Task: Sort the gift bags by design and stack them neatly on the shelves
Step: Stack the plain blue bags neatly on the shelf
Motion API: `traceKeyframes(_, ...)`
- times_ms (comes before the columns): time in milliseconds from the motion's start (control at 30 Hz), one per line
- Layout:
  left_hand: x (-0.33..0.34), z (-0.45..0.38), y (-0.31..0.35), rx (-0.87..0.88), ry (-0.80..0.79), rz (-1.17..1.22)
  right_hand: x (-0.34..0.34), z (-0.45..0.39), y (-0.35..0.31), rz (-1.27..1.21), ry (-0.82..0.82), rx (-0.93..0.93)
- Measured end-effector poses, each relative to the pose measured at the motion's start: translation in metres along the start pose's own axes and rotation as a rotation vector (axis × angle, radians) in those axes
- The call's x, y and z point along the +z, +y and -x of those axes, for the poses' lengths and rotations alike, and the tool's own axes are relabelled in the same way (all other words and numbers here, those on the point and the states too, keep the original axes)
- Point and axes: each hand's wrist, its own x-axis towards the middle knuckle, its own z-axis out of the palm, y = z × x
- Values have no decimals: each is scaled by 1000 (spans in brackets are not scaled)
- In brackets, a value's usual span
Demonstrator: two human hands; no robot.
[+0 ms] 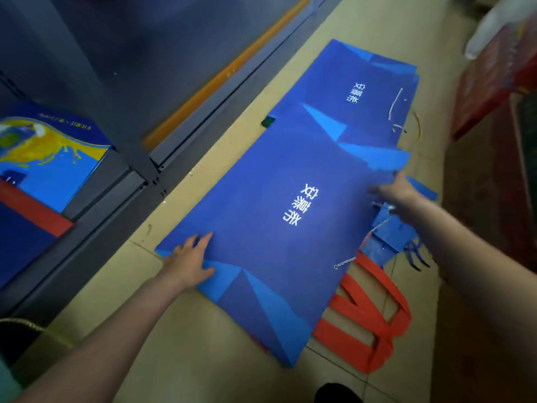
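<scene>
A large flat blue gift bag [270, 228] with white characters lies on the tiled floor, on top of other bags. My left hand [189, 260] rests on its near-left corner with fingers spread. At the bag's right edge, by the cord handle, my right hand [398, 193] holds the bag; its fingertips are hidden under the edge. A second stack of the same blue bags [363, 94] lies just beyond. Red handles [369, 324] of another bag stick out from under the near bag. On the grey shelf [122, 184] at left sit blue-and-yellow bags [49, 158].
Dark blue and red bags [26, 228] fill the lower left shelf. Red boxes or bags [494, 82] stand at the far right by a white plastic bag [494, 27]. A cardboard box edge [43, 338] is at my lower left. Bare floor tiles [203, 359] lie in front.
</scene>
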Motion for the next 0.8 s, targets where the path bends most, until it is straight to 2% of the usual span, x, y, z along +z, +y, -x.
traceKeyframes(100,2,-5,-5,-47,-49,-114,44,33,55,111,-107,88)
traceKeyframes(233,-14,-21,-10,-128,-47,-76,69,52,77,110,-21,91)
traceKeyframes(400,-32,-42,-12,-92,-97,-77,71,53,61,-37,30,152)
traceKeyframes(467,-31,-39,-11,-88,-75,-28,64,59,51,17,103,89)
traceKeyframes(533,-29,-31,-7,-54,8,74,56,65,43,105,149,-52)
traceKeyframes(667,-36,-24,22,73,170,216,57,77,28,-4,137,-337)
traceKeyframes(733,-53,-30,42,135,239,250,51,69,10,-39,217,-380)
traceKeyframes(800,-79,-41,60,188,313,279,33,51,-16,-109,306,-339)
